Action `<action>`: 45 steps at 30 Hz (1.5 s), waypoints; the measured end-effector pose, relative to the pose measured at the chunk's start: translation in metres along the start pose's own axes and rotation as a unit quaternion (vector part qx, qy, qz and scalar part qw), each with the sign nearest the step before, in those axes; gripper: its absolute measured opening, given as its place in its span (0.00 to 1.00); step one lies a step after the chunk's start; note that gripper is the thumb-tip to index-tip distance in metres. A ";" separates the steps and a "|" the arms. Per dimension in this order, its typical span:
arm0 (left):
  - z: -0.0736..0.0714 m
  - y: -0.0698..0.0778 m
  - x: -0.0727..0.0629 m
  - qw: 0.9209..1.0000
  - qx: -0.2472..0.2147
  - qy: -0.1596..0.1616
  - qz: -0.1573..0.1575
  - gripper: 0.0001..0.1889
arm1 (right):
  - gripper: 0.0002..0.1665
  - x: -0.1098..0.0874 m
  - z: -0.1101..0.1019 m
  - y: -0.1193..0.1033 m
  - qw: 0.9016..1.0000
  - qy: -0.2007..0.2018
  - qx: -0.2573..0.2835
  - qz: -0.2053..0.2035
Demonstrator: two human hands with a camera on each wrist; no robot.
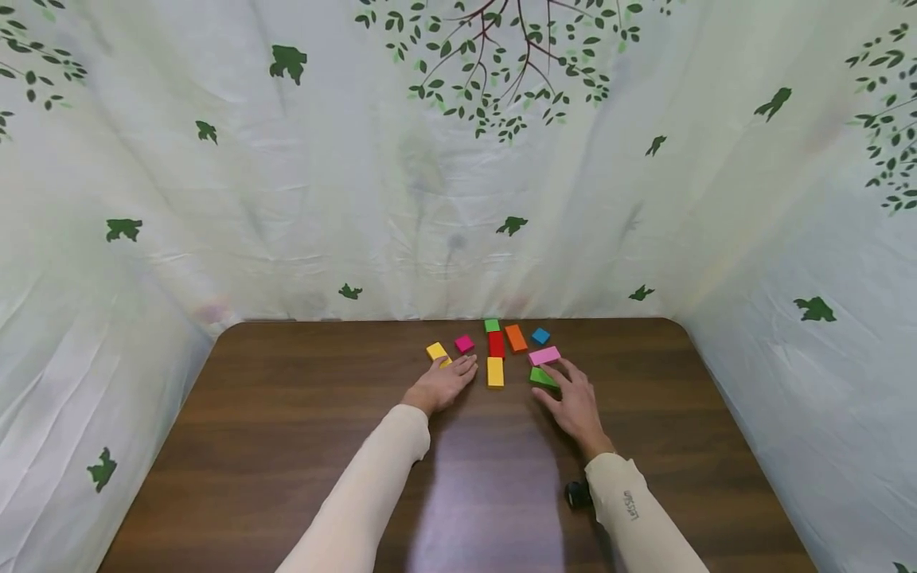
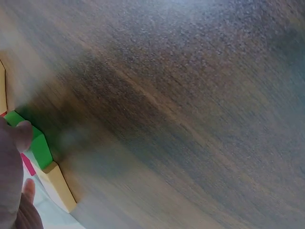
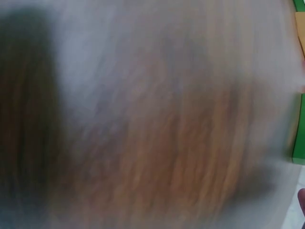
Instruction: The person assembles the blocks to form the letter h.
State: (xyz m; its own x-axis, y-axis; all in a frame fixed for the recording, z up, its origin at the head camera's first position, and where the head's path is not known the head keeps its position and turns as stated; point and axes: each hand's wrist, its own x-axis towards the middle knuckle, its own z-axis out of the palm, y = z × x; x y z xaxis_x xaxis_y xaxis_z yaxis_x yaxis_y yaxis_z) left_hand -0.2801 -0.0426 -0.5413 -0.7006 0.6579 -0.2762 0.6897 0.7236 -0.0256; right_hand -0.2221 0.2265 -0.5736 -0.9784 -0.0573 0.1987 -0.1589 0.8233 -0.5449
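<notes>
My left hand [image 1: 446, 385] lies over a green block [image 2: 40, 150], its thumb against the block in the left wrist view; the hand hides this block from the head view. Just beyond those fingers is a yellow block [image 1: 436, 350], with a magenta block [image 1: 464, 344] to its right. My right hand [image 1: 575, 403] is spread at another green block [image 1: 543, 378], forefinger over its right end and thumb near its front edge. Touching that green block's far side is a pink block [image 1: 544, 356]. Only the block's edge and a fingertip show in the blurred right wrist view.
Between the hands a column runs away from me: a yellow block [image 1: 495, 372], a red block [image 1: 496, 344] and a small green block [image 1: 491, 325]. An orange block [image 1: 516, 338] and a blue block [image 1: 540, 336] lie to its right. Leaf-printed curtain [image 1: 430, 199] hangs behind the brown table [image 1: 286, 422].
</notes>
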 end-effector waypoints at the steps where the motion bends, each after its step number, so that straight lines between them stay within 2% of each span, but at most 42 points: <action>1: 0.000 0.000 0.000 1.000 -0.003 0.003 0.001 0.26 | 0.32 0.001 0.000 0.000 1.000 0.003 0.001 -0.001; 5: -0.001 0.000 -0.002 1.000 -0.004 0.005 -0.004 0.26 | 0.32 0.004 0.000 -0.004 1.000 0.006 -0.004 -0.003; 11: 0.002 -0.003 -0.010 1.000 -0.021 0.009 -0.013 0.26 | 0.32 0.008 0.001 -0.009 1.000 -0.017 -0.012 0.007; 16: 0.009 -0.006 -0.025 1.000 -0.019 0.011 -0.022 0.25 | 0.32 0.010 0.004 -0.011 0.999 -0.033 -0.009 0.011; 20: 0.013 -0.006 -0.037 0.999 -0.015 0.022 -0.020 0.26 | 0.31 0.010 0.005 -0.010 0.999 -0.031 -0.004 0.010; 28: 0.030 -0.006 -0.063 0.996 -0.003 0.091 -0.005 0.27 | 0.31 0.008 0.004 -0.006 1.000 -0.023 -0.010 0.002; 33: 0.045 -0.009 -0.087 0.991 -0.044 0.125 -0.021 0.24 | 0.32 0.005 0.002 -0.003 1.000 -0.019 -0.012 -0.009; 36: 0.053 -0.011 -0.101 0.985 -0.069 0.152 -0.039 0.23 | 0.32 0.004 0.001 -0.001 1.000 -0.016 -0.011 -0.012; 40: 0.063 -0.010 -0.115 0.978 -0.068 0.188 -0.061 0.23 | 0.31 0.003 0.002 0.002 1.000 -0.021 -0.013 -0.003; 45: 0.075 -0.004 -0.129 0.966 -0.072 0.238 -0.072 0.24 | 0.30 0.003 0.001 0.003 1.000 -0.024 -0.004 0.006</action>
State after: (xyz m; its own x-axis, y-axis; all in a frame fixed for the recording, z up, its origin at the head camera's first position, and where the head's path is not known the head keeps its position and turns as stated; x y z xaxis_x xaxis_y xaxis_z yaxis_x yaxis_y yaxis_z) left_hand -0.1784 -0.1459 -0.5775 -0.8163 0.5444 0.1934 0.5696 0.8142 0.1125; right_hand -0.2254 0.2284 -0.5762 -0.9855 -0.0753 0.1522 -0.1468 0.8284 -0.5406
